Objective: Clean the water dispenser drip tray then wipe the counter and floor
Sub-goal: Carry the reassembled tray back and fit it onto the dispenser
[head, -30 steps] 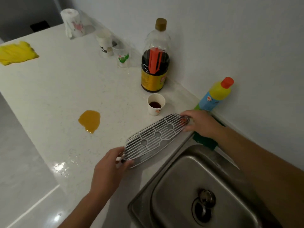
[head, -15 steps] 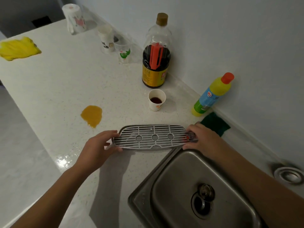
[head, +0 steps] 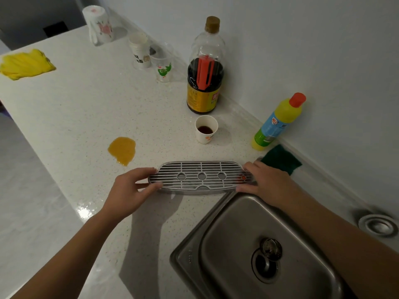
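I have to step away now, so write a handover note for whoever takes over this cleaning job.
Left hand grips the drip tray's left end, right hand its right end.
Tray is level at the counter, beside the sink.
Green sponge and detergent bottle are by the wall; yellow cloth lies far left.
Done: nothing visibly.
Left: wash tray, wipe the orange spill, then the floor.

Grey slotted drip tray (head: 201, 176) lies level on speckled counter (head: 86, 108) beside sink (head: 226, 229).

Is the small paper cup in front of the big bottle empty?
No, the paper cup holds a little dark liquid at its bottom.
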### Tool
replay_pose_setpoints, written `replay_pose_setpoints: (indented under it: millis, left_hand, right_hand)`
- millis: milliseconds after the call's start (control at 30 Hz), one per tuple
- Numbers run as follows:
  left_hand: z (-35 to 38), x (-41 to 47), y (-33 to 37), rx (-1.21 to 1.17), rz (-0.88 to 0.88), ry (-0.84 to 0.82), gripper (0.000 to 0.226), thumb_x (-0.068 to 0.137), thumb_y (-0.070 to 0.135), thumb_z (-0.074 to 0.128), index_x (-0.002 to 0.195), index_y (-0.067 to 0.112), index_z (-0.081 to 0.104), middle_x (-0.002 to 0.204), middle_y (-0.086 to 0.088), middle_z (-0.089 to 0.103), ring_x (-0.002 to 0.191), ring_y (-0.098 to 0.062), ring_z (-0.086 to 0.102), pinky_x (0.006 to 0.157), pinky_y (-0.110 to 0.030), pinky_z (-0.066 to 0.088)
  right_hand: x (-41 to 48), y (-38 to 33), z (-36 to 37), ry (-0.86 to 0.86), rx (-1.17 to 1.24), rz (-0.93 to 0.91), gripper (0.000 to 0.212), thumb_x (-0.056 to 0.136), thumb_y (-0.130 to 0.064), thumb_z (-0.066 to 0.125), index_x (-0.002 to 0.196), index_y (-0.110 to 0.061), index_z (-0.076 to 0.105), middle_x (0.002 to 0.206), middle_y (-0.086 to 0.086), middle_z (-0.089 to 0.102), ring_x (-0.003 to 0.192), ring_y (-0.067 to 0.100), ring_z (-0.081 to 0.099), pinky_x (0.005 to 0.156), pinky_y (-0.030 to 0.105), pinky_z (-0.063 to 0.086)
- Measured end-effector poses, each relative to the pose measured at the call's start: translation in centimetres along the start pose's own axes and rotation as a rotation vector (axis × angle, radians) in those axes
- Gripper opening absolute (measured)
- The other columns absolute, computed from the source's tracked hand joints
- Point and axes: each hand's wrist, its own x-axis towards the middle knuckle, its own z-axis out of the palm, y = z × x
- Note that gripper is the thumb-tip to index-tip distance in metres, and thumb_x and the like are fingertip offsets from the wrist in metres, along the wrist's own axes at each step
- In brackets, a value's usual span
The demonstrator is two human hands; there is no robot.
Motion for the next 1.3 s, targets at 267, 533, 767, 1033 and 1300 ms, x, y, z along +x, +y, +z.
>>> replay_pose_setpoints:
  millis: [267,533,767,1033,1300]
  left_hand:
    - [2.0,1.0,0.2,0.070,-0.127,0.110,0.031,0.094,0.023,0.074,0.124,0.015,0.074,0.119,-0.004,0.076,0.102,-0.013,0.067,0.090,-0.026,0.051]
    - [2.1,1.0,0.2,0.138,-0.290,0.144,0.056,0.088,0.045,0.078,0.133,0.015,0.066,0.114,-0.003,0.070,0.095,-0.017,0.067,0.086,-0.038,0.057]
    - [3.0,-0.2,1.1,0.192,-0.309,0.117,0.041,0.102,0.044,0.056,0.095,0.009,0.078,0.080,-0.005,0.071,0.070,-0.016,0.065,0.063,-0.035,0.056]
    - [1.2,-3.2,2.7,-0.292,-0.375,0.215,0.032,0.104,0.033,0.055,0.128,0.016,0.069,0.115,0.000,0.075,0.104,-0.017,0.070,0.091,-0.043,0.060]
    - [-3.4,-10.4,2.4,-0.768,-0.567,0.253,0.014,0.102,0.019,0.060,0.114,0.014,0.067,0.111,-0.012,0.073,0.102,-0.033,0.074,0.088,-0.047,0.063]
  right_hand:
    - [0.7,-0.2,3.5,0.125,0.682,0.265,0.038,0.098,-0.054,0.055,0.122,-0.027,0.067,0.106,-0.008,0.069,0.094,0.007,0.066,0.084,0.032,0.056]
    - [0.7,-0.7,5.1,0.179,0.868,0.409,0.039,0.089,-0.054,0.071,0.118,-0.030,0.061,0.101,-0.012,0.069,0.089,0.012,0.071,0.079,0.037,0.061]
    - [-0.4,-2.4,5.7,0.162,0.937,0.496,0.028,0.096,-0.055,0.059,0.104,-0.031,0.072,0.097,-0.008,0.075,0.095,0.017,0.071,0.090,0.040,0.057]
    - [-5.8,-6.6,6.3,0.306,1.313,0.597,0.019,0.093,-0.052,0.067,0.104,-0.040,0.060,0.101,-0.009,0.074,0.076,0.006,0.075,0.060,0.024,0.057]
    - [-12.7,-12.0,6.8,0.315,1.575,0.528,0.036,0.095,-0.043,0.069,0.125,-0.027,0.057,0.110,-0.003,0.074,0.099,0.020,0.073,0.082,0.038,0.062]
